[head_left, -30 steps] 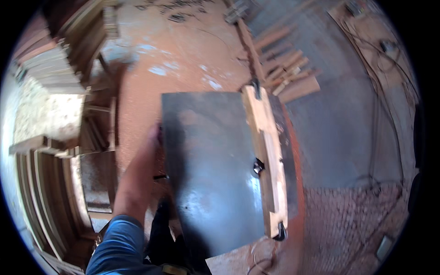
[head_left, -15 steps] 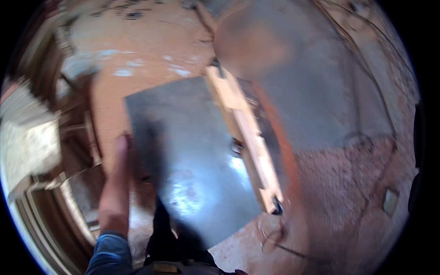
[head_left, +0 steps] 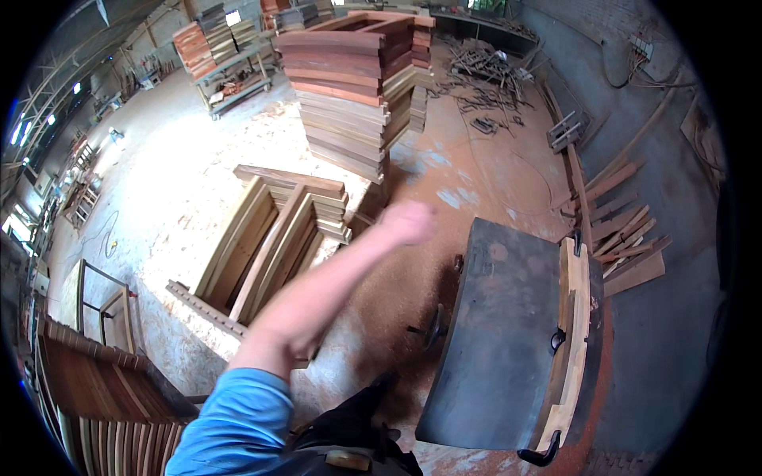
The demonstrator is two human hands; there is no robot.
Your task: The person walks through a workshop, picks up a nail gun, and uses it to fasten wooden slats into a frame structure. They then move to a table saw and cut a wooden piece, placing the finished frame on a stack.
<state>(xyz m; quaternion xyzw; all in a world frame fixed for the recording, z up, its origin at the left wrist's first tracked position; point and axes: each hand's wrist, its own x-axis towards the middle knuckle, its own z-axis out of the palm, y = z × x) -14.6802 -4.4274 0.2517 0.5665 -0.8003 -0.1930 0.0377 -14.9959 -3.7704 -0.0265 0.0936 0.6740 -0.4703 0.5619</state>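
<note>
My left hand (head_left: 409, 222), with a blue sleeve (head_left: 238, 420) behind it, is raised in front of me over the dusty floor. Its fingers are blurred, so I cannot make out whether they are curled, and nothing shows in them. To its right stands a machine with a dark metal table (head_left: 500, 333), which the hand does not touch. A pale wooden fence (head_left: 575, 341) runs along the table's right side, with a black clamp (head_left: 542, 451) at its near end. A small round dark part (head_left: 557, 341) sits at the fence's middle. My right hand is out of view.
A handwheel (head_left: 433, 328) juts from the machine's left side. Ahead rises a tall stack of curved wooden pieces (head_left: 333, 71); a lower stack of wooden frames (head_left: 262, 246) stands nearer on the left. Wood offcuts (head_left: 635, 238) lean at the right wall. More curved pieces (head_left: 103, 373) fill the lower left.
The view has swung left and up, so the machine table now sits at the right and the stacks show. My left arm has come up and forward from beside the table.
</note>
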